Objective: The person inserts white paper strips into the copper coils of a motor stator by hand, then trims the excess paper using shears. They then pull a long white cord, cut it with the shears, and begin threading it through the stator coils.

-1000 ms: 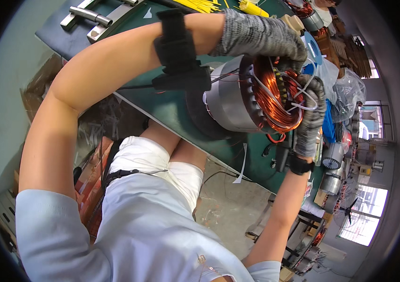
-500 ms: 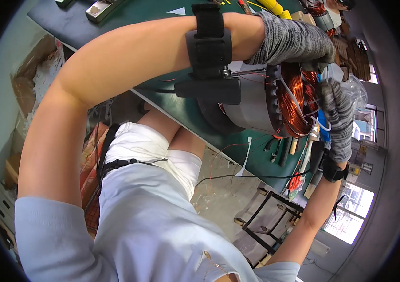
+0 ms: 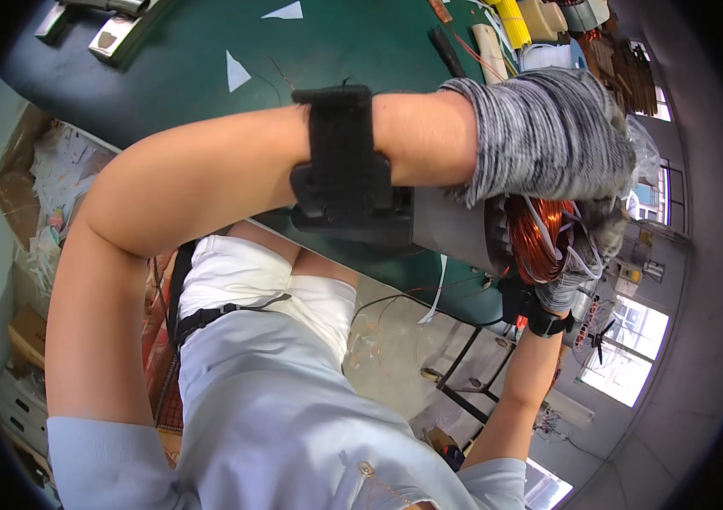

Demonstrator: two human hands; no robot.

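Note:
A grey metal motor stator [image 3: 455,229] with copper wire windings [image 3: 538,238] rests at the near edge of the green workbench [image 3: 208,93]. My left hand [image 3: 548,136], in a grey knit glove, lies over the top of the stator, with a black strap and device around the forearm. My right hand [image 3: 582,255], also gloved, is at the copper end of the stator among the loose white leads; its fingers are partly hidden.
Metal brackets [image 3: 115,30] lie at the bench's far left, white paper scraps [image 3: 236,72] in the middle, yellow sleeving and tools [image 3: 510,21] at the far right. Cardboard and paper litter [image 3: 39,195] sit on the floor to the left. A metal frame [image 3: 463,374] stands below the bench.
The view has swung closer to the stator. My left arm now crosses the middle of the picture and hides more of the stator; my right hand stays at the copper end.

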